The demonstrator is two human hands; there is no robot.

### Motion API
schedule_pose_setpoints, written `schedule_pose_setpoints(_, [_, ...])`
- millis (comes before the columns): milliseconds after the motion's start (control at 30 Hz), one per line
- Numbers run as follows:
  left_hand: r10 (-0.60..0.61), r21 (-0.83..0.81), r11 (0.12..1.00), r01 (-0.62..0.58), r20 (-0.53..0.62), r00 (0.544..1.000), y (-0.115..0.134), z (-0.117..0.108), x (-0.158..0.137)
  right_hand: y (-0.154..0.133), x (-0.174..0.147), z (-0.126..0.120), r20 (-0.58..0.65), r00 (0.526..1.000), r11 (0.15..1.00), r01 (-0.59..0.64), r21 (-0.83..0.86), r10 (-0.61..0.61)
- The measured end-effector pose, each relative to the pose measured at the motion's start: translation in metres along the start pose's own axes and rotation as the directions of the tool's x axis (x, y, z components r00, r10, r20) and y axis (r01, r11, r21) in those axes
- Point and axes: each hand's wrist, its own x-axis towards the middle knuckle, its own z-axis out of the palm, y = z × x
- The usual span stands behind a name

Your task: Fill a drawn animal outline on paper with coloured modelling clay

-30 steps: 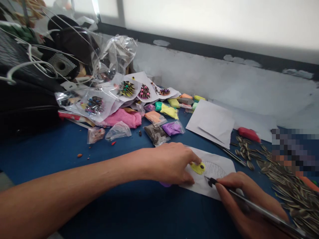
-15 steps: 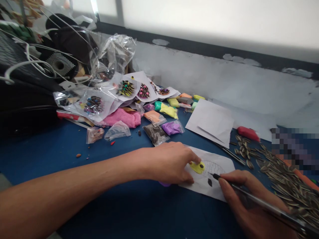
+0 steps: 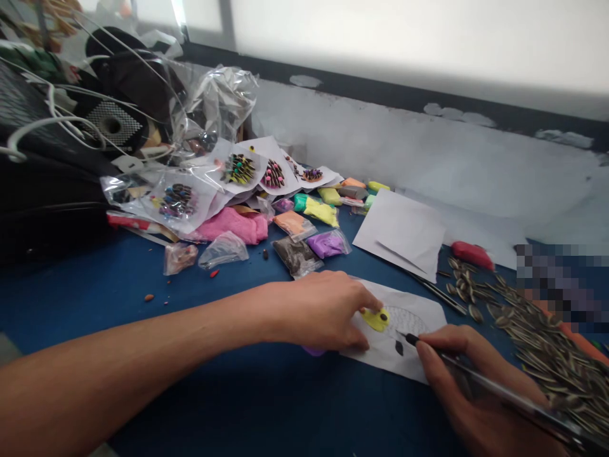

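A white sheet [image 3: 378,357] lies on the blue tabletop, bearing a pencilled oval filled with scale-like lines. Yellow clay [image 3: 375,321] with a dark round spot covers the oval's left end, and a dark leaf-shaped mark [image 3: 399,348] sits below. My left hand [image 3: 326,311] rests over the sheet's left side, thumb and forefinger spread, the fingertip at the yellow clay. In my right hand [image 3: 478,409] is a black-tipped pen [image 3: 507,392] with a clear barrel, its point on the drawing. Something purple [image 3: 314,350] peeks out beneath my left wrist.
Striped sunflower seeds [image 3: 547,349] are heaped at the right, near a red packet [image 3: 472,255]. Blank papers [image 3: 402,222] lie behind the drawing. Small clay bags, such as a purple one [image 3: 328,243], and seed-decorated papers [image 3: 238,170] stand further back. A black bag [image 3: 52,209] fills the left.
Almost nothing differs. The whole view has shifted very slightly; both hands and the pen keep their places on the sheet.
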Motion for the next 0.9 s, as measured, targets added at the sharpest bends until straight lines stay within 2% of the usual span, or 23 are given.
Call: schedule_pose_setpoints(900, [0.025,0.002,1.0,-0.025,-0.004,1.0,-0.0012,0.0003,0.0005,-0.0046,0.0025,-0.004,0.045,0.999,0.998,0.002,0.067,-0.005])
